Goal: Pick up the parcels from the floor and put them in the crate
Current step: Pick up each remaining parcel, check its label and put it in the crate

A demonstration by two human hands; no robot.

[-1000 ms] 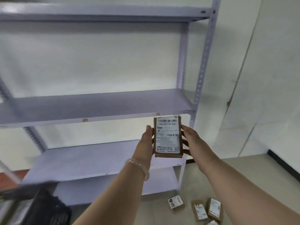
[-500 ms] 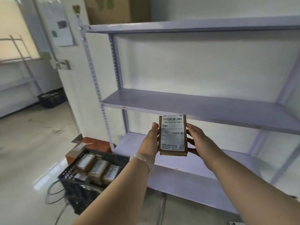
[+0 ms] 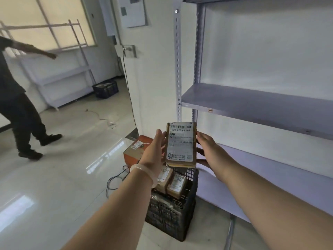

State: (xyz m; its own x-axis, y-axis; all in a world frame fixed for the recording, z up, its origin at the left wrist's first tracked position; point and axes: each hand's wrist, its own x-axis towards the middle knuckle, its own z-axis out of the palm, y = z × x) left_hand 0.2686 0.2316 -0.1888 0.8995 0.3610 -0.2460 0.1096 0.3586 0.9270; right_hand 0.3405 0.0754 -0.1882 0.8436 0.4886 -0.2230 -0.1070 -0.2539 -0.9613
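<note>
Parcels are partly in: I see at least two small brown cardboard parcels (image 3: 173, 181) with white labels lying in the black plastic lattice crate (image 3: 173, 213). I hold another flat brown labelled parcel (image 3: 181, 144) upright above the crate, my left hand (image 3: 155, 150) and right hand (image 3: 210, 152) pressing its two long edges. I judge it still needs lowering in; any parcels left on the floor are out of view.

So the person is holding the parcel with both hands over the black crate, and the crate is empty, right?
Not quite. The head view shows both hands, left hand and right hand, holding the parcel above the black crate, but the crate is not empty: at least two labelled parcels in the crate already lie there.
</note>
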